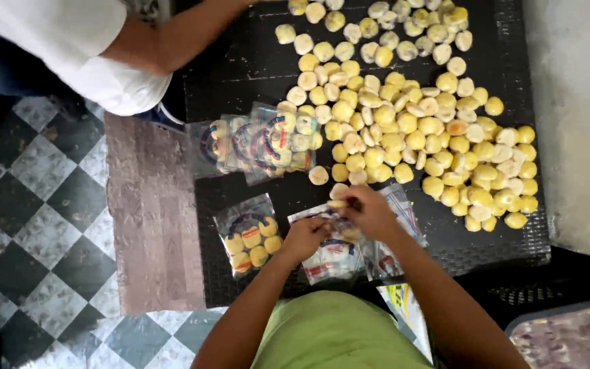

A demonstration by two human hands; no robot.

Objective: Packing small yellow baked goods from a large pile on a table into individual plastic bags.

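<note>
Clear printed bag between hands

You have a single view, from the camera on your head, looking almost straight down. Your hands sit low in the middle of the picture, fairly close below the lens. Beyond them the dark surface runs to the top edge. To their left the checkered floor shows, and another person's sleeve enters at the far left corner.
</note>
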